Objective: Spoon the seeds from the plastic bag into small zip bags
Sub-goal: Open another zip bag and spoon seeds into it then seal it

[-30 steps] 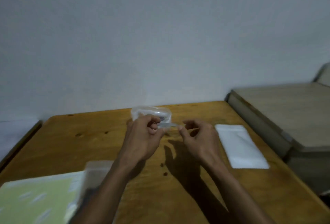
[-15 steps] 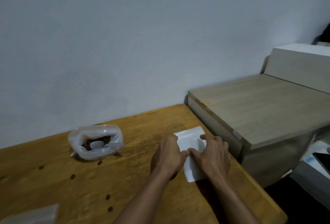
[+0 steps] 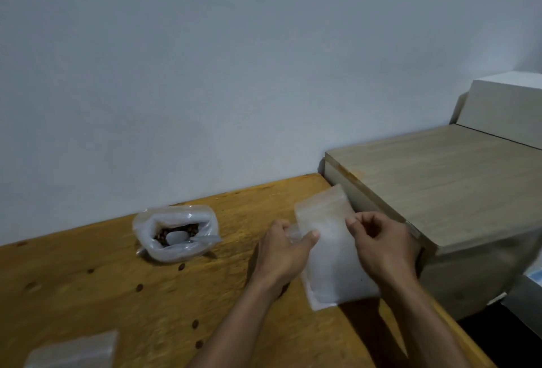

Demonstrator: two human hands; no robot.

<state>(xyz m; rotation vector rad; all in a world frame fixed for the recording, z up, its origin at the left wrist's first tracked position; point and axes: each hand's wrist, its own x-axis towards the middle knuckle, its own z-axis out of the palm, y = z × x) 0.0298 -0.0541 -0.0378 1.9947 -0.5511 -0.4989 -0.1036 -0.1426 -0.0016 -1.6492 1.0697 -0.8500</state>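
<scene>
Both hands working at the stack of small translucent zip bags, lying at the right end of the orange-brown wooden table with its long axis running away from the body. Left hand pinching a thin bag at the stack's left edge between thumb and fingers; right hand gripping the right edge, fingers curled. Clear plastic bag of dark seeds, white plastic spoon resting inside, standing open-mouthed left of the stack, nearer the left hand, nothing lying between. Pale wooden cabinet adjoining the stack on the right; another translucent bag lying far left, at the near edge. Likely step: separating one bag for filling.
</scene>
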